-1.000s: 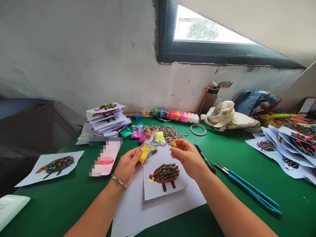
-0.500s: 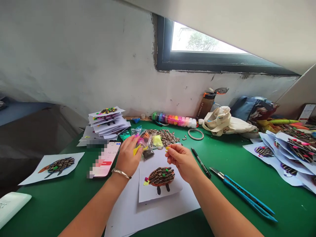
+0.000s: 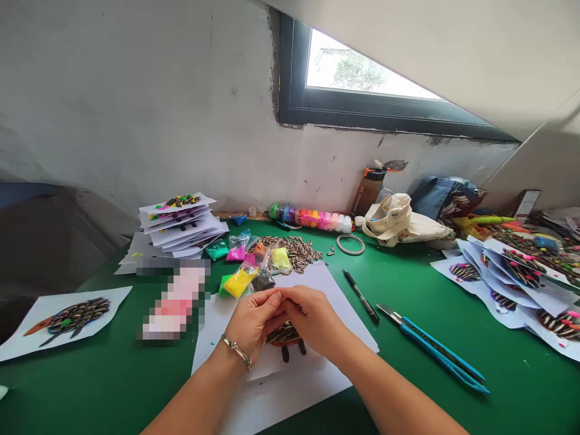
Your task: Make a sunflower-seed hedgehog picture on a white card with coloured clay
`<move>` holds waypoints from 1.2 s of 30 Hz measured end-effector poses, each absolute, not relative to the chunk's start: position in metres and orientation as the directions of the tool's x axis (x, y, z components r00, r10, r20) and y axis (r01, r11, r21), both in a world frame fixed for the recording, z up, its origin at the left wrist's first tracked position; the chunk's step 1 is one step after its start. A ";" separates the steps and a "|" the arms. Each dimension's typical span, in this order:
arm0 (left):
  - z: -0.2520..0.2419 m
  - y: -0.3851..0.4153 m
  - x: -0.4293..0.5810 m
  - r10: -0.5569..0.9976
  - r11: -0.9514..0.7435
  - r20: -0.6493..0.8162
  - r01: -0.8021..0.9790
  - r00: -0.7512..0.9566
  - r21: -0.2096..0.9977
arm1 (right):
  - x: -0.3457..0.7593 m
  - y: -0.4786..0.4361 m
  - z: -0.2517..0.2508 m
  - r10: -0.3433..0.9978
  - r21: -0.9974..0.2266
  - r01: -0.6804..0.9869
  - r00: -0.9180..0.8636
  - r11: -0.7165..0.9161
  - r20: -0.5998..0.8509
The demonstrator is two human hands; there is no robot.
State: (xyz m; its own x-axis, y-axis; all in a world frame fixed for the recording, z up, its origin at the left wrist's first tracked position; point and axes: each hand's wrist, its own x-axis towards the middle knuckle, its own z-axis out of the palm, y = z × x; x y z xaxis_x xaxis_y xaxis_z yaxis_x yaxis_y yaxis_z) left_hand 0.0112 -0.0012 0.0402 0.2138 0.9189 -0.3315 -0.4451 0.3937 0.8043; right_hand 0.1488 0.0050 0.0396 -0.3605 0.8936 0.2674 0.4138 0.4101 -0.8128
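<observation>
Lower centre | left hand (image 3: 254, 320) and right hand (image 3: 312, 317) curled, fingertips meeting, any hold hidden | over hedgehog card (image 3: 267, 365) | risk: hard pressing could dislodge its sunflower seeds (image 3: 281, 333)

Green tabletop (image 3: 521, 386) beneath it all, crowded from edge to edge. At left, a stack of paper cards (image 3: 179, 220) bearing sunflower-seed hedgehogs, a lone seed-hedgehog card (image 3: 63, 320) lying apart, and a phone (image 3: 174, 302) blurred out of legibility. Mid-table, a white paper sheet (image 3: 267, 399) under a partly hidden hedgehog card (image 3: 284, 333). Just behind, a loose heap of striped sunflower seeds (image 3: 290, 252) beside a yellow bag (image 3: 240, 281), a pink bag (image 3: 235, 254) and a green bag (image 3: 217, 249) of clay. Along the back, a tube of rainbow clay (image 3: 310, 217), a thin ring (image 3: 350, 244) and a canvas tote bag (image 3: 399, 220). At right, a black pen (image 3: 360, 296), a blue-handled craft knife (image 3: 435, 353) and overlapping hedgehog cards (image 3: 498, 278).
</observation>
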 end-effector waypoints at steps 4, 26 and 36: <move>0.038 -0.003 0.012 0.900 0.433 -0.354 -0.442 0.253 0.786 | 0.149 0.003 0.038 0.916 -0.816 0.450 -0.333 0.362 0.223; 0.041 -0.004 0.007 0.874 0.486 -0.413 -0.457 0.257 0.745 | 0.155 0.000 0.045 0.759 -0.402 0.693 -0.330 0.598 0.561; 0.045 -0.009 0.009 0.843 0.527 -0.402 -0.408 0.357 0.745 | 0.152 0.001 0.041 0.812 -0.660 0.484 -0.244 0.575 0.530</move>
State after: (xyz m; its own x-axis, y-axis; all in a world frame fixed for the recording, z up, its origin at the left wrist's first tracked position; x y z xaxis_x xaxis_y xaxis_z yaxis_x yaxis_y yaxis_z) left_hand 0.0087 -0.0090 0.0446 0.3568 0.8434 -0.4016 -0.4084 0.5275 0.7450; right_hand 0.1518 0.0007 0.0414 -0.2439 0.8123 0.5299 0.4836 0.5755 -0.6596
